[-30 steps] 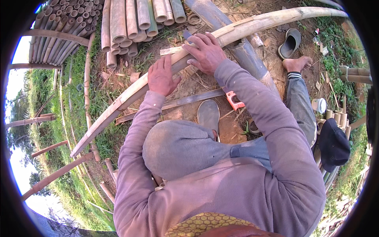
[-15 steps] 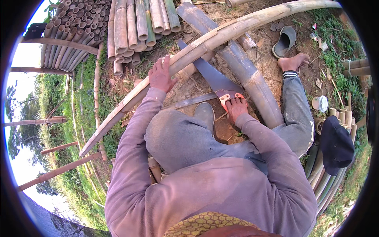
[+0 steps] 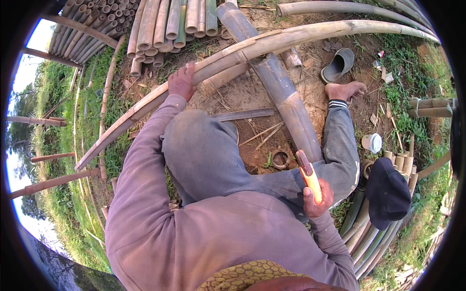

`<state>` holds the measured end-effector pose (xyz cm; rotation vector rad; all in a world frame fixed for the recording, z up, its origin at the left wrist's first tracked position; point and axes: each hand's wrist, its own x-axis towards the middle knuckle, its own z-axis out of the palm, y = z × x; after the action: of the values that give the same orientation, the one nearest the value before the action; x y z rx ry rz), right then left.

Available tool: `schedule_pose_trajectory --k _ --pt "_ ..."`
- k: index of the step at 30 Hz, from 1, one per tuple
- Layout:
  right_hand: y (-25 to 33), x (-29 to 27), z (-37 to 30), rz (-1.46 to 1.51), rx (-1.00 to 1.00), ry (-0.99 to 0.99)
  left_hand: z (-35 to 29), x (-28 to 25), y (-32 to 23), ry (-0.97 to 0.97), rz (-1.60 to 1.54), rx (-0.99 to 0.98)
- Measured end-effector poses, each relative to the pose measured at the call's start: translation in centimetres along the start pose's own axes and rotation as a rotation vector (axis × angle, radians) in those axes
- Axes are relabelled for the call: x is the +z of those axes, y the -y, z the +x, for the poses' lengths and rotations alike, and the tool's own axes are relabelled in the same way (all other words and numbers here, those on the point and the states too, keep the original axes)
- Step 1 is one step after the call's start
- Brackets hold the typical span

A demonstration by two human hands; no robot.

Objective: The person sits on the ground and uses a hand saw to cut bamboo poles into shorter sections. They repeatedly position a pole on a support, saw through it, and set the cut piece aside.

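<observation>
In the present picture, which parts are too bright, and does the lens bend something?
Head view: the sky at the left rim is burnt out to white; head view: glare washes out part of the orange saw handle in the right hand; head view: the long bamboo pole looks curved, probably partly from fisheye distortion.

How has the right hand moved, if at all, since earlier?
Yes: the right hand went toward the torso and rightward, past the thick grey bamboo's near end.
</observation>
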<state>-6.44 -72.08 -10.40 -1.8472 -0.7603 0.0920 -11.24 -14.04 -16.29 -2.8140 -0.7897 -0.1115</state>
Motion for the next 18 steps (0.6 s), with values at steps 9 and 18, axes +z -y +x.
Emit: schedule_pose_trajectory --k 9,18 --pt "-4.6 3.7 2.5 0.141 0.154 -0.165 0.0 -0.9 -0.6 0.053 -0.01 -0.053" --pt "-5.0 2.5 2.4 0.118 0.155 -0.143 -0.2 -0.3 -0.2 -0.013 -0.015 -0.022"
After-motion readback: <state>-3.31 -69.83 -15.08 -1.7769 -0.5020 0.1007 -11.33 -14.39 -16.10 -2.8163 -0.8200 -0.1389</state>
